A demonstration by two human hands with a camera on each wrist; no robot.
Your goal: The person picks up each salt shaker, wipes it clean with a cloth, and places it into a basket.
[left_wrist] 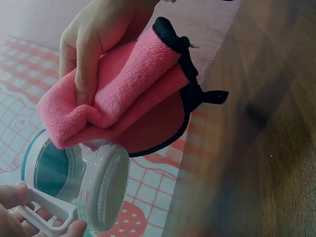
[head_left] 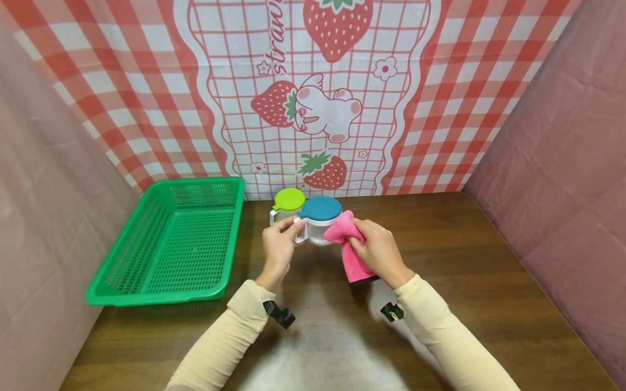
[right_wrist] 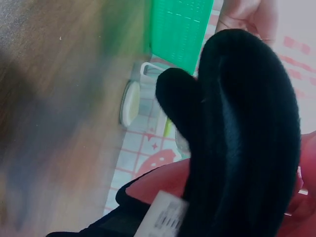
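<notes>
My left hand [head_left: 277, 250] grips the white handle [left_wrist: 49, 210] of a clear jar [head_left: 319, 233] with a blue lid [head_left: 323, 208]. My right hand [head_left: 383, 251] holds a bunched pink cloth [head_left: 356, 262] at the jar's right side. In the left wrist view, the cloth [left_wrist: 123, 89] has black edging and a small black loop, and overlaps the jar's wall [left_wrist: 94, 177]. The cloth's dark edging [right_wrist: 247, 128] and a white label [right_wrist: 163, 217] fill much of the right wrist view, hiding most of the jar there.
Just behind the blue-lidded jar stands a second clear jar with a lime green lid [head_left: 290, 199]. A green plastic basket [head_left: 156, 299] with slotted sides sits at the left of the wooden table [head_left: 440, 326]. A red-checked strawberry cloth [head_left: 415, 136] hangs at the back, with pink drapes [head_left: 552, 163] at both sides.
</notes>
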